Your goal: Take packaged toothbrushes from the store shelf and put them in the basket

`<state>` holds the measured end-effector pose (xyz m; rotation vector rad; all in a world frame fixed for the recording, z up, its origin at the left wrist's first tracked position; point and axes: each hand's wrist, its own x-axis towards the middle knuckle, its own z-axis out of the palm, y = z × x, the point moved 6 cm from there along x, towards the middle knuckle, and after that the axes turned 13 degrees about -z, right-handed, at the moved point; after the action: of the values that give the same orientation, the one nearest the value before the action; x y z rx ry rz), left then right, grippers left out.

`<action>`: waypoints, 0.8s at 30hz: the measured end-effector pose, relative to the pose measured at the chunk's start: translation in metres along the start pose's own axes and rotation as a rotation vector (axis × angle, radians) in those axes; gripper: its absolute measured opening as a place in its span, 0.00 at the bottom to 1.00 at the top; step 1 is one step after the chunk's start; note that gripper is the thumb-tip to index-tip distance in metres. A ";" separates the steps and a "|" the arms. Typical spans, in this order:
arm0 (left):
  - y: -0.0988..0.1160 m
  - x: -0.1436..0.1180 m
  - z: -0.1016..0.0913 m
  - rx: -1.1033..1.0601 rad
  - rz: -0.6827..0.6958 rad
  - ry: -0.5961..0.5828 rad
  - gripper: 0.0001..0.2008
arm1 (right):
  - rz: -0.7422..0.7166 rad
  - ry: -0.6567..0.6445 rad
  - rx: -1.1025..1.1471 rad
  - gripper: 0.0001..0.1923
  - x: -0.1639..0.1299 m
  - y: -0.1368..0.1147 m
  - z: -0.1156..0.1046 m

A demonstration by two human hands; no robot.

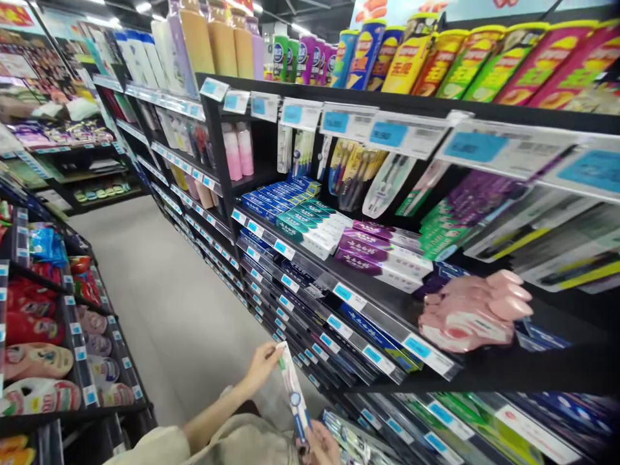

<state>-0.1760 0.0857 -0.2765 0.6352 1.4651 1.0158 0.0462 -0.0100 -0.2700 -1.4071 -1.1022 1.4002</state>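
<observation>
The left hand [261,367] pinches the top of a packaged toothbrush [294,400] while the right hand [322,444] grips its lower end, beside the shelf [387,303].

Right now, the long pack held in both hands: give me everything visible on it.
The toothbrush pack is a long, narrow blister card, mostly white with a clear plastic front, a green mark near its top and blue print and a round blue spot lower down. It is tilted, top end leaning up and left, low in the aisle before the bottom shelves. The left hand pinches its top end; the right hand holds its bottom end. The print is too blurred to read.
</observation>
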 end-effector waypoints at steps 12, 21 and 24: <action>0.077 0.009 -0.167 -0.160 0.078 0.060 0.29 | -0.138 -0.170 -0.061 0.35 0.038 -0.022 0.185; 0.201 0.010 -0.212 -0.048 0.369 -0.280 0.22 | -0.334 -0.004 0.059 0.24 0.043 -0.085 0.289; 0.213 0.005 -0.229 0.020 0.427 -0.254 0.20 | -0.304 -0.004 0.149 0.23 0.045 -0.083 0.313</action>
<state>-0.4347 0.1387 -0.1092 1.0818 1.1405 1.1951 -0.2691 0.0490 -0.2075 -1.0804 -1.1363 1.2376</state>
